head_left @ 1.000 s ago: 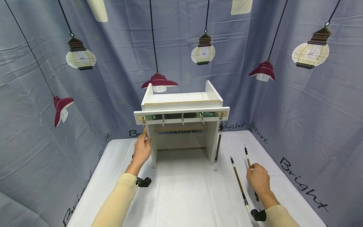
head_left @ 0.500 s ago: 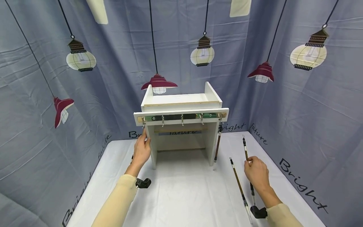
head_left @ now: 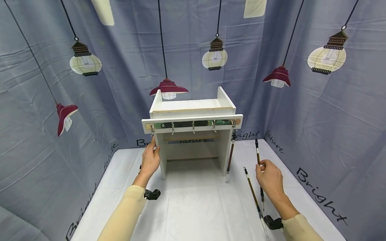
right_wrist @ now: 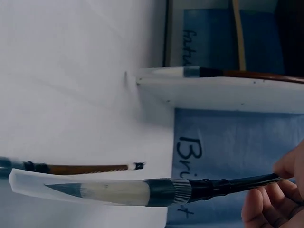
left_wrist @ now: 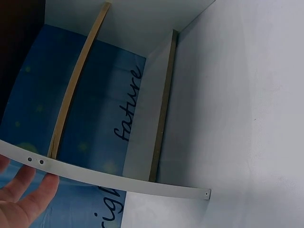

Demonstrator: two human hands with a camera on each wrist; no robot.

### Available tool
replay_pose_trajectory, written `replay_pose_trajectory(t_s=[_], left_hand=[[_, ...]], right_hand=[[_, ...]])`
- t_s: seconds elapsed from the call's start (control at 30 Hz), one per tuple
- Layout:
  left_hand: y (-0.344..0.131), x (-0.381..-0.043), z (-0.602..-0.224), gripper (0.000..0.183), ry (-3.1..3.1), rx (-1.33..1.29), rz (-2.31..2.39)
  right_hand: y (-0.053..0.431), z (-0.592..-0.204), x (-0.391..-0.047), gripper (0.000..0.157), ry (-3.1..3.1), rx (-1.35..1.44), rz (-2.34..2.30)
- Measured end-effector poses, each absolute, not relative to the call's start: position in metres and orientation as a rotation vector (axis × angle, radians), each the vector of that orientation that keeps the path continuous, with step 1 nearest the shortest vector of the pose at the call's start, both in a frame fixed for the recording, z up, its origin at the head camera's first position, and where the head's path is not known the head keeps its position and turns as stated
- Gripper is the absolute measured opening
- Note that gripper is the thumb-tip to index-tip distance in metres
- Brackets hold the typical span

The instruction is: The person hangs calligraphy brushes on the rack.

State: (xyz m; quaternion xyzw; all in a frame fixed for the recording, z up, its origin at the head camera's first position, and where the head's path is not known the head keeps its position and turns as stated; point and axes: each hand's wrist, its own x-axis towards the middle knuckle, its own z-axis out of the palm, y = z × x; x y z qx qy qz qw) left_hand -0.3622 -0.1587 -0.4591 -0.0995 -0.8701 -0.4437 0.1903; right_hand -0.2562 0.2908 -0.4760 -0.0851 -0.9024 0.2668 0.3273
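My right hand pinches the handle of a calligraphy brush between thumb and fingers; its loop end points up and away. The right wrist view shows this brush's dark-tipped pale bristles inside a clear cap. A second brush lies on the white table to the left of that hand. From the rightmost hook of a white hook shelf hangs a third brush, bristle end down. My left hand rests against the shelf's left side panel, fingertips at its edge just under the leftmost hook.
Several metal hooks line the shelf's front rail, the middle ones bare. A dark bit of an object shows behind the left wrist. Grey-blue curtains with printed lamps enclose the table at the back and sides.
My right hand has lifted the brush and moved it up and to the left, toward the shelf, and the brush stands more upright. The left hand stays where it was.
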Motion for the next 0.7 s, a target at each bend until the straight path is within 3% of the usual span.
replay_pose_trajectory(t_s=[0.7], left_hand=[[-0.159, -0.362, -0.459, 0.058, -2.448, -0.274, -1.254]], right_hand=[[0.257, -0.446, -0.245, 0.018, -2.240, -0.095, 0.725]])
